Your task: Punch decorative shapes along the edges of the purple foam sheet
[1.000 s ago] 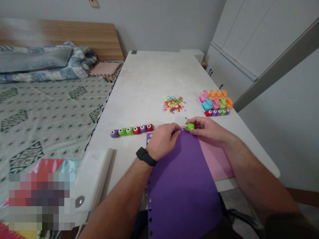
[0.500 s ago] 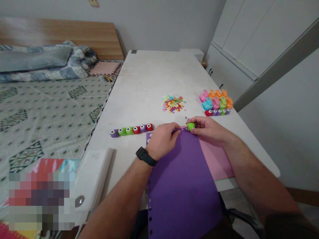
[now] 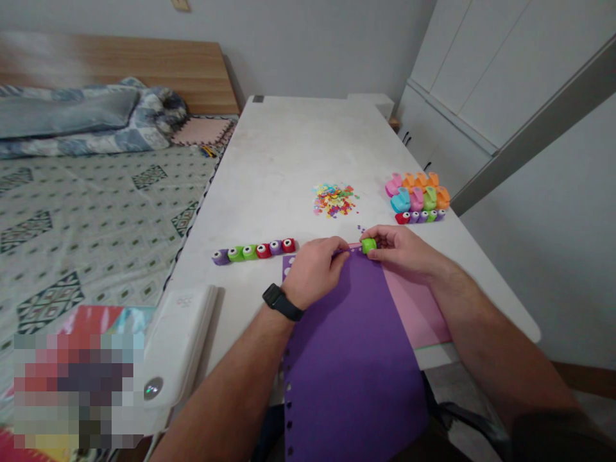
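Observation:
A sheet of purple paper [image 3: 356, 333] hangs over the near table edge, with punched holes along its left side and far edge. My left hand [image 3: 315, 269], below a black watch [image 3: 282, 301], pinches the sheet's far edge. In my right hand [image 3: 402, 250] is a small green craft punch [image 3: 368, 246], set at the far edge near the sheet's right corner. Pink paper [image 3: 416, 308] lies underneath, showing on the right. A few purple cut-outs [image 3: 360, 228] lie just beyond the punch.
A row of small punches [image 3: 255, 251] stands left of my left hand. Bigger colourful punches [image 3: 416, 196] are grouped at the right. A confetti pile [image 3: 334, 200] lies mid-table. The white device [image 3: 180, 346] rests at the left edge, beside a bed [image 3: 106, 224].
Both hands stay in place at the paper's far edge. A few more purple bits seem to lie beyond the green punch. Lights now show on the white device's round display.

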The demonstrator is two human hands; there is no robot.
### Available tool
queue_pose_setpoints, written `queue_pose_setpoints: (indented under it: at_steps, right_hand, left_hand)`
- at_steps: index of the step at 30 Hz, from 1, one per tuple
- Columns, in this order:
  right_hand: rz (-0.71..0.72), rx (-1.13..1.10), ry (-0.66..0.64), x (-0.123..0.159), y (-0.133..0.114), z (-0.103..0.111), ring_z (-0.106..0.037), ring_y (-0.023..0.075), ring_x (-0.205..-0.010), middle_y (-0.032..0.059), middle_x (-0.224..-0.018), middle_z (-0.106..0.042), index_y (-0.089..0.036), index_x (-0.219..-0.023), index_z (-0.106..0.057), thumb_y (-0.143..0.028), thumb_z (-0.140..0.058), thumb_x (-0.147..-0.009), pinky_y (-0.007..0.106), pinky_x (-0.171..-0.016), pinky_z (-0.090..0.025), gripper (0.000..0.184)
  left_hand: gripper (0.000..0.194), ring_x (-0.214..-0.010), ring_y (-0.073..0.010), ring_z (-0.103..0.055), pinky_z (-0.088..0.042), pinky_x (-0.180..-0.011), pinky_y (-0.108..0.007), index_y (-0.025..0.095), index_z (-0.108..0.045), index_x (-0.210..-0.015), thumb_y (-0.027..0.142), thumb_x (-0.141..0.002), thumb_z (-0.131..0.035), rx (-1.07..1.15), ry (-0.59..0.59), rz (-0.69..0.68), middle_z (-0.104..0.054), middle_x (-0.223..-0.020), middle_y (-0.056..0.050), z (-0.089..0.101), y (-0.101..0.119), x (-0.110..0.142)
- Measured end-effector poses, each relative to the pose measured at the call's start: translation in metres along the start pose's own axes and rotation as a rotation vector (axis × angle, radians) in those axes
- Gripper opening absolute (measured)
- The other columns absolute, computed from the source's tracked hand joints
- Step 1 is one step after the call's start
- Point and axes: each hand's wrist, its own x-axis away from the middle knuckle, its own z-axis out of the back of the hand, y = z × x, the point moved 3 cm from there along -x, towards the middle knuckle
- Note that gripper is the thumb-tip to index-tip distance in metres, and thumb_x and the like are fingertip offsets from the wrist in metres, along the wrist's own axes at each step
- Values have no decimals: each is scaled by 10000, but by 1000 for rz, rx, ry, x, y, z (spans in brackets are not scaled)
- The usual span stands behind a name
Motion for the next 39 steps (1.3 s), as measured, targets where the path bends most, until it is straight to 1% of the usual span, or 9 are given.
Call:
queue_pose_setpoints:
  at_steps: [5, 12, 17, 21, 23, 28, 30, 35, 39]
  right_hand:
    - [14, 24, 10, -1, 2, -1, -611, 167, -841, 32, -914, -687, -173, -1064, -692, -240, -785, -770, 315, -776, -460, 316]
    - [7, 54, 40, -2, 2, -2, -578, 152, -777, 21, -859, -664, -170, -1023, -691, -253, -770, -769, 299, -710, -438, 279]
    - [25, 84, 71, -3, 5, -2, -578, 155, -779, 16, -864, -660, -181, -1028, -694, -249, -758, -773, 293, -697, -443, 272]
    - [36, 134, 76, -4, 7, 0, -596, 175, -803, 23, -874, -676, -185, -1034, -705, -263, -760, -764, 313, -727, -462, 286]
    - [40, 159, 85, -4, 7, 0, -599, 178, -800, 23, -872, -682, -192, -1037, -707, -262, -753, -763, 316, -728, -462, 286]
    - [78, 216, 85, -2, 3, -5, -587, 174, -794, 19, -872, -693, -197, -1029, -710, -226, -717, -763, 304, -718, -444, 268]
    - [93, 226, 80, -1, 1, -8, -577, 168, -784, 13, -865, -695, -199, -1021, -714, -201, -691, -763, 296, -708, -433, 259]
    - [133, 261, 69, 0, -3, -9, -584, 177, -812, 12, -890, -706, -199, -1019, -717, -165, -654, -759, 294, -723, -435, 270]
    - [152, 308, 62, 0, -5, -7, -582, 177, -810, 13, -917, -716, -200, -1028, -716, -169, -674, -755, 295, -736, -436, 278]
  left_hand:
    - [161, -925, -220, -695, -497, -820, -344, 202, -695, -1034, 238, -979, -548, 0, -8, -2, -761, -986, -41, 0, 0, 0]
    - [163, -926, -219, -696, -501, -819, -340, 208, -696, -1038, 240, -978, -548, 3, -2, -2, -760, -981, -39, -1, 0, 0]
    - [169, -938, -219, -700, -509, -819, -338, 209, -697, -1046, 246, -981, -546, 7, 2, 9, -765, -996, -41, -1, -1, 0]
    - [191, -931, -224, -702, -515, -814, -343, 214, -697, -1055, 318, -994, -549, -14, -8, 18, -763, -985, -44, 0, 0, 0]
    - [259, -957, -234, -700, -522, -840, -353, 207, -691, -1099, 408, -988, -572, -30, -4, 16, -762, -1015, -59, 2, 1, 0]
    - [567, -1060, -281, -681, -509, -946, -412, 178, -629, -1270, 608, -900, -646, -110, 28, -12, -747, -1125, -100, 5, 11, -5]
    - [596, -1066, -290, -680, -503, -954, -421, 180, -626, -1272, 632, -885, -649, -128, 5, -31, -746, -1127, -107, 3, 17, -10]
    - [421, -962, -260, -702, -512, -850, -360, 203, -665, -1141, 553, -907, -660, -110, -121, -66, -752, -1030, -89, -3, 24, -23]
    - [405, -922, -246, -703, -506, -784, -322, 195, -668, -1102, 530, -876, -708, -68, -183, -42, -748, -998, -84, -2, 23, -31]
